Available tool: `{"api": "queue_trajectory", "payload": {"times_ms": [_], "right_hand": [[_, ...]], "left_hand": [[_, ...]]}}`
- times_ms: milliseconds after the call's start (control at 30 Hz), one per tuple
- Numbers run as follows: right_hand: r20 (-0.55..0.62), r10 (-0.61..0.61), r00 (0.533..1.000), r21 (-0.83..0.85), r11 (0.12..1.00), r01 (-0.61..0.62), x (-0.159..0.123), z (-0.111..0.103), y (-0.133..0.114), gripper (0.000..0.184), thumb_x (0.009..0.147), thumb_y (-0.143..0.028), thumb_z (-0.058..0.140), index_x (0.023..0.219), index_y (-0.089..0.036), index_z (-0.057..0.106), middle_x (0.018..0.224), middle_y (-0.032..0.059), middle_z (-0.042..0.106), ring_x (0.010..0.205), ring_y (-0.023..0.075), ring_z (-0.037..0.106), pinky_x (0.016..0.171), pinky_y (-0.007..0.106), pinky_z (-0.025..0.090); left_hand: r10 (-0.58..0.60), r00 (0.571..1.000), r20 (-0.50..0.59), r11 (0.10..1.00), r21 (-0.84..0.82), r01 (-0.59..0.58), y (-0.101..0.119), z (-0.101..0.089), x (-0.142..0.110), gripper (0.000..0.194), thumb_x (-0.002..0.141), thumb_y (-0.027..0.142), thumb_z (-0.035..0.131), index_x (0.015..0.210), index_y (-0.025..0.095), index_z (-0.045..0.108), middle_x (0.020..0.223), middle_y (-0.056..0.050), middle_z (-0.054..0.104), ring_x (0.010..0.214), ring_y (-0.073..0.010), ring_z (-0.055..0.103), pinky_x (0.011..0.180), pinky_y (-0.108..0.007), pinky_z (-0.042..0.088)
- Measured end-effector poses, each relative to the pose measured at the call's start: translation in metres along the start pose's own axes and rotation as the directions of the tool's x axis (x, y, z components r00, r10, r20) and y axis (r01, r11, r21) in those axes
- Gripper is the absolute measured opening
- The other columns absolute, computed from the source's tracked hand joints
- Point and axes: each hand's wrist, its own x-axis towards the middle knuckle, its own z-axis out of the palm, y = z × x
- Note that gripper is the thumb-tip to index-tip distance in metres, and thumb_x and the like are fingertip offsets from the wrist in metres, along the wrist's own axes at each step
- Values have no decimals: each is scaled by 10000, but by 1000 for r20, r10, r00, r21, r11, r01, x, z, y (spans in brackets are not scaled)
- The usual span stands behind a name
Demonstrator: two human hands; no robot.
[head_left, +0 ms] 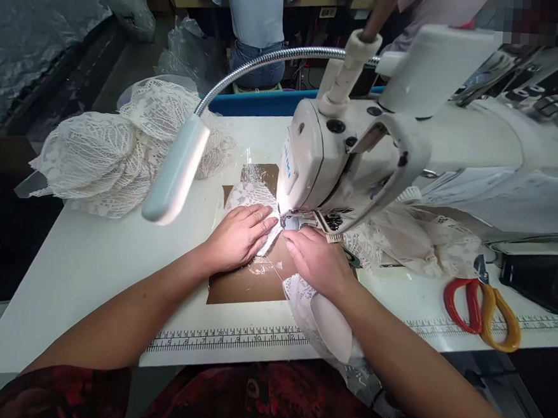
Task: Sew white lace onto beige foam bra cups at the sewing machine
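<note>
A white lace cup (251, 195) lies under the needle end of a white sewing machine (306, 153). My left hand (241, 238) rests flat on this cup, fingers stretched towards the needle. Just right of the needle, my right hand (320, 263) has its thumb and fingertips together at the cup's edge; the exact grip is partly hidden. A thread runs from the cup to another lace cup (331, 321), which hangs over the table's front edge below my right wrist. Brown board (245, 286) under clear film surrounds the sewing spot.
Stacked lace cups (91, 154) lie at the left back. A lamp (176, 170) on a bendy neck overhangs the table. More lace pieces (415, 237) and red-and-yellow-handled scissors (484, 312) lie right. A ruler strip (231, 339) follows the front edge. A person (257, 16) sits beyond.
</note>
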Motion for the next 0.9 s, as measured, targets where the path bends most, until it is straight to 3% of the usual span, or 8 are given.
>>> {"api": "queue_trajectory", "payload": {"times_ms": [333, 533, 667, 800, 900], "right_hand": [[-22, -47, 999, 46, 998, 48, -1, -4, 2, 315, 911, -241, 431, 1142, -237, 645, 928, 36, 671, 823, 190, 598, 719, 292, 409], [90, -162, 983, 149, 978, 148, -13, -36, 4, 264, 909, -255, 415, 1017, -201, 650, 984, 62, 663, 888, 196, 597, 742, 295, 436], [217, -134, 967, 134, 985, 107, -38, -58, 17, 296, 850, -338, 517, 1115, -249, 612, 1049, 49, 647, 820, 192, 616, 633, 279, 452], [322, -38, 946, 72, 997, 16, -63, -58, 27, 399, 795, -353, 577, 1181, -254, 584, 1128, 52, 627, 907, 220, 625, 699, 314, 480], [328, 27, 944, 61, 997, -49, -70, -50, 25, 318, 815, -333, 541, 1099, -217, 625, 1017, 56, 665, 905, 229, 626, 741, 337, 475]], "left_hand": [[-152, 986, 62, 979, 145, 142, 23, -16, -14, 361, 925, 263, 412, 1236, 139, 545, 1305, -131, 545, 1171, -288, 492, 902, -428, 432], [-291, 949, 117, 949, 160, 272, 46, -34, -32, 373, 911, 376, 444, 1168, 136, 566, 1223, -155, 573, 1034, -300, 541, 724, -407, 465], [-347, 924, 160, 937, 114, 332, 53, -54, -48, 399, 906, 490, 416, 1021, 165, 617, 1082, -129, 611, 947, -281, 553, 648, -354, 454], [-378, 897, 231, 922, 0, 388, 43, -68, -62, 299, 915, 297, 369, 772, 185, 606, 988, -73, 605, 823, -217, 557, 587, -303, 426], [-467, 860, 208, 874, -38, 484, 32, -69, -70, 157, 823, 205, 441, 876, 172, 585, 978, -78, 606, 796, -211, 567, 592, -298, 426]]}}
